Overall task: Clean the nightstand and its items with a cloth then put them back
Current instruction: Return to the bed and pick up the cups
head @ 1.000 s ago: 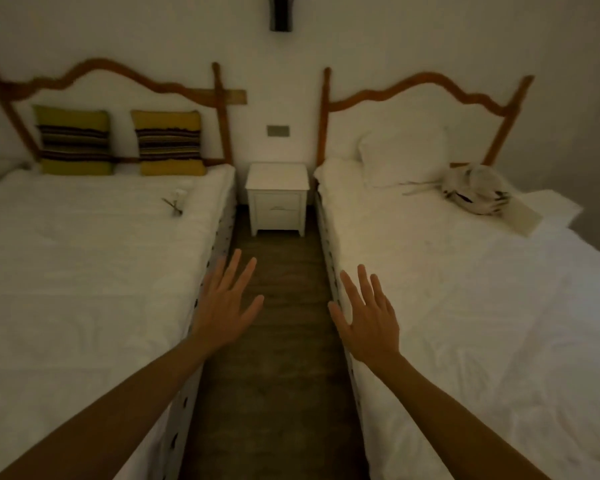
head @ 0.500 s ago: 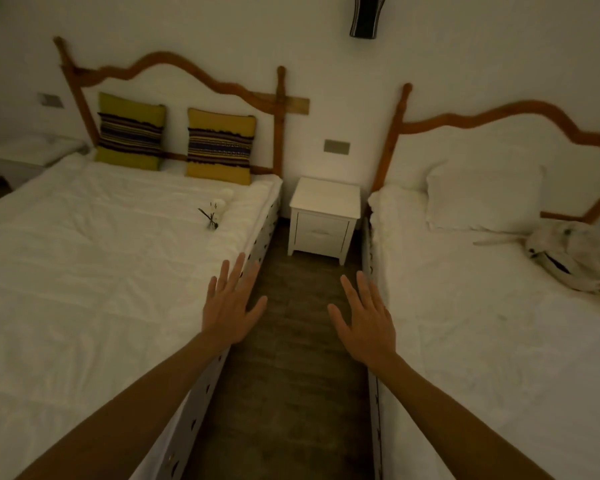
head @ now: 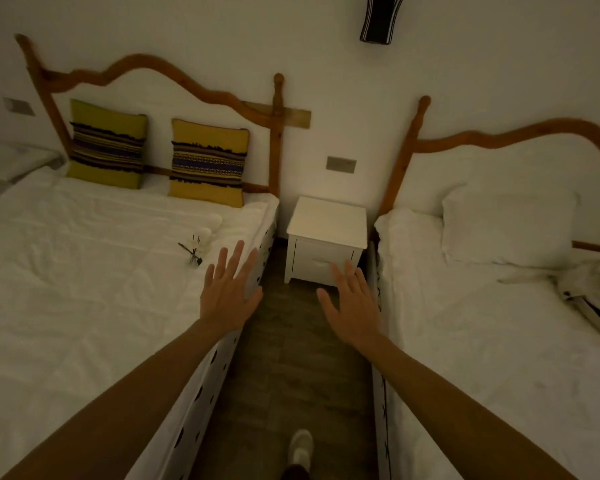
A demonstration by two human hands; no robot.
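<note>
We have stepped nearer: the white nightstand (head: pixel 327 233) now looms larger at twelve o'clock, its top bare. Left hand (head: pixel 227 294) and right hand (head: pixel 352 306) reach forward, fingers wide, empty; no cloth visible.

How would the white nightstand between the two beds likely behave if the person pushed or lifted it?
The nightstand looks like a rigid box, so it should hold its shape. It stands on short legs on the floor, so a low push would probably slide it rather than tip it. The drawer might slip open if it is tilted forward.
</note>
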